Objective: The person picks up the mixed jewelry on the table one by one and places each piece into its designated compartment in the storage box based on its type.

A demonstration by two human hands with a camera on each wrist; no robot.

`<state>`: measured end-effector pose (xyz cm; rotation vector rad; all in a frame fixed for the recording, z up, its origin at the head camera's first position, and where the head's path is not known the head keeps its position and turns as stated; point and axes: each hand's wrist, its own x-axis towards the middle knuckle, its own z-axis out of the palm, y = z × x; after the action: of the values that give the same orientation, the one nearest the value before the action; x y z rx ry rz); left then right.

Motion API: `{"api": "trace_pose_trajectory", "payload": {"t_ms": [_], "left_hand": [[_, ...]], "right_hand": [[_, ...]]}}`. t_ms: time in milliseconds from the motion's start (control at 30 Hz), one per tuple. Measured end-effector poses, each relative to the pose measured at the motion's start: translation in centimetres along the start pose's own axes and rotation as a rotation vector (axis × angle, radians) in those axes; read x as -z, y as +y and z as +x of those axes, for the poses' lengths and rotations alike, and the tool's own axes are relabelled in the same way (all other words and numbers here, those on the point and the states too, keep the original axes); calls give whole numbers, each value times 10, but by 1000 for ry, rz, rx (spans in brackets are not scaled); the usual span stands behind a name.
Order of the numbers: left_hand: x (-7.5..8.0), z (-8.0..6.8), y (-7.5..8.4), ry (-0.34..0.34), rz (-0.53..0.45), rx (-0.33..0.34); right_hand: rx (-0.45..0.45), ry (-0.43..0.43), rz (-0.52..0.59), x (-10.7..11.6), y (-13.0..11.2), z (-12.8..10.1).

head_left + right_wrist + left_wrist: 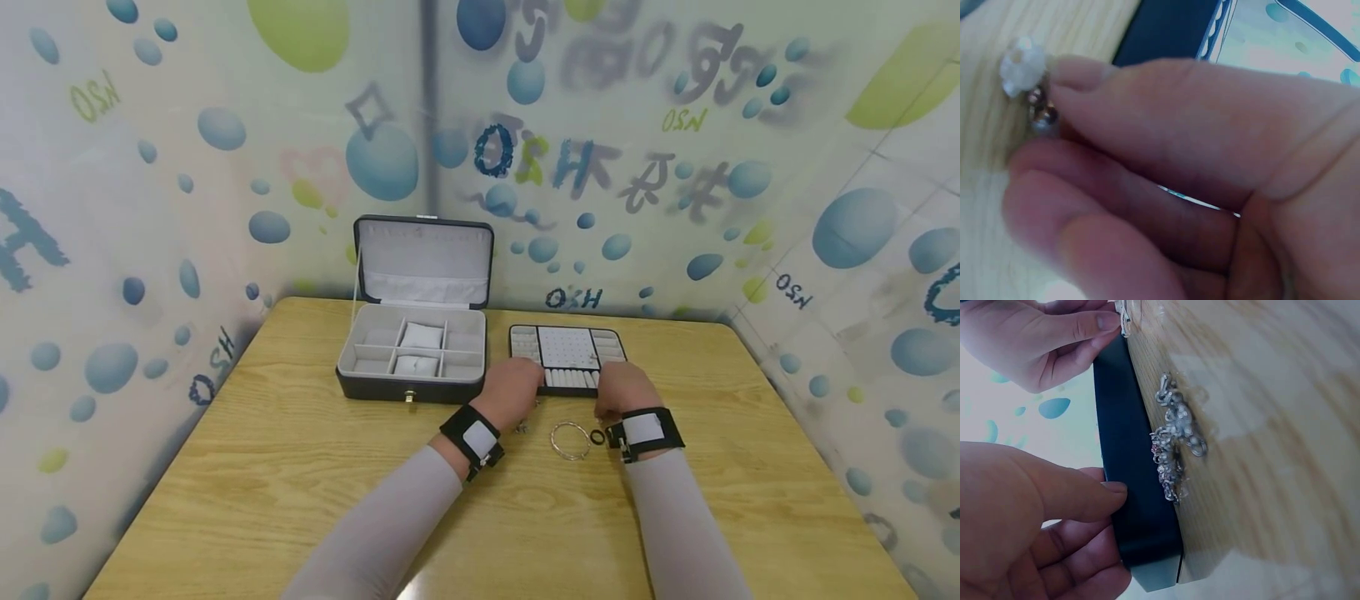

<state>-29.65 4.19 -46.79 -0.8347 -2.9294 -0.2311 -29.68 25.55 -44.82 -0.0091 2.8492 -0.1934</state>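
Open jewellery box at back of tabletop, lid upright behind it. Tray just right of box. Both hands at tray's near edge, left hand, right hand. Bangle and small ring on tabletop between wrists.

Light wood-grain table. Black jewellery box, pale grey lining, two white cushions. Black tray, white dotted centre panel. Silver bangle; black ring. White walls, blue and green bubble pattern. Pale grey sleeves, black-and-white wrist straps.
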Motion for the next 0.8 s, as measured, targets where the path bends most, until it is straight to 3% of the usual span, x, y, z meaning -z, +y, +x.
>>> {"api": "trace_pose_trajectory", "payload": {"t_ms": [533, 667, 800], "left_hand": [[-1, 0, 0, 14, 24, -13], [-1, 0, -1, 18, 23, -14], [-2, 0, -1, 19, 24, -9]], "right_hand": [[3, 34, -18, -1, -2, -4], [11, 3, 26, -2, 3, 0], [33, -28, 137, -2, 11, 2]]}}
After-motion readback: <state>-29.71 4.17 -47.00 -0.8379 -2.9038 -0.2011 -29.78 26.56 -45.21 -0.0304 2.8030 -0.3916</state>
